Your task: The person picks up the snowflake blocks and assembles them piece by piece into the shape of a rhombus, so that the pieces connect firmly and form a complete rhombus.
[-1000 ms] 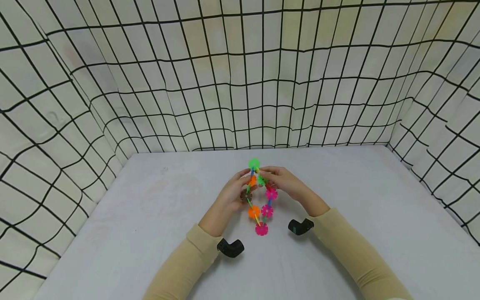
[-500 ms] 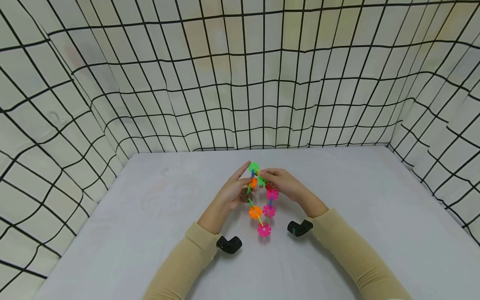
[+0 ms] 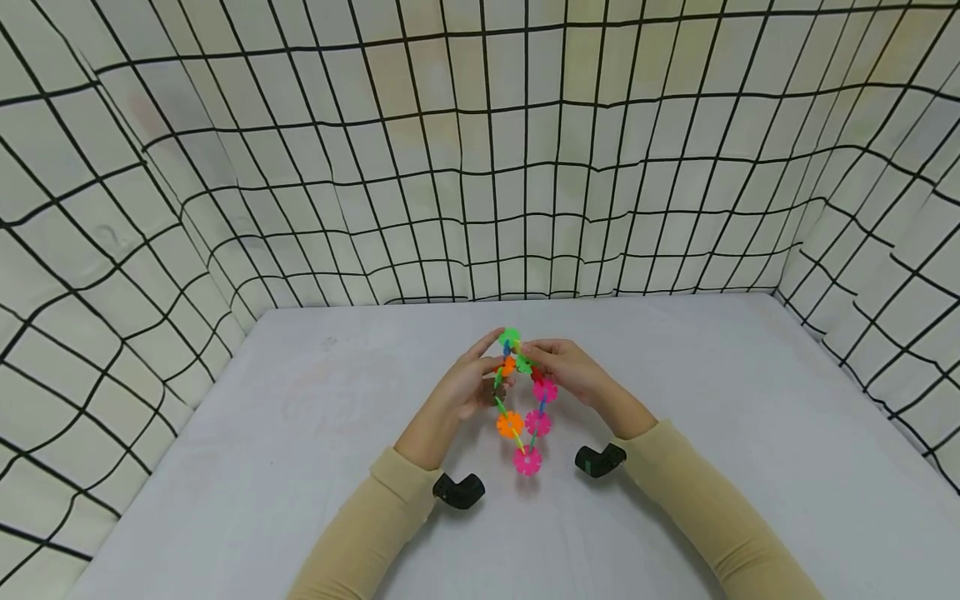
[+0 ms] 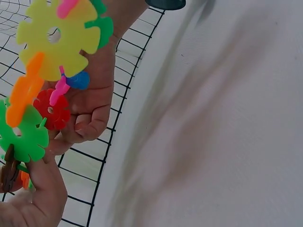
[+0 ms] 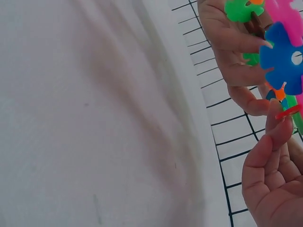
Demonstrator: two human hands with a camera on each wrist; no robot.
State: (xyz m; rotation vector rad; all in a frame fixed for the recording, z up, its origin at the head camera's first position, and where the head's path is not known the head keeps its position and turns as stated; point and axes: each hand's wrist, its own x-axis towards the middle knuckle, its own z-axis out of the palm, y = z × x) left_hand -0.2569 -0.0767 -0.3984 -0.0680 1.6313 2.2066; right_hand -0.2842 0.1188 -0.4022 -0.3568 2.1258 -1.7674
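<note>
A ring of interlocking plastic snowflake discs (image 3: 537, 422) hangs upright between both hands, close over the table. My left hand (image 3: 467, 385) grips its left side around a brown disc (image 3: 498, 393), with the index finger stretched up beside the green top disc (image 3: 509, 337). On the opposite side my right hand (image 3: 568, 364) pinches the upper right part. The right wrist view shows a thin red disc (image 5: 289, 112) between the right fingertips, near a large blue disc (image 5: 284, 59). A yellow disc (image 4: 59, 38) is closest to the camera in the left wrist view. The left palm is partly hidden.
A white-covered table (image 3: 285, 467) lies beneath the hands. Black grid netting (image 3: 525, 167) over pale walls encloses the back and both sides. A black angled wrist piece (image 3: 459, 492) sticks out from the left cuff, another wrist piece (image 3: 600, 460) from the right cuff.
The ring has dropped slightly, its lower end shifting a little to the right. My left index finger has straightened upward beside the top disc. Both hands keep their hold.
</note>
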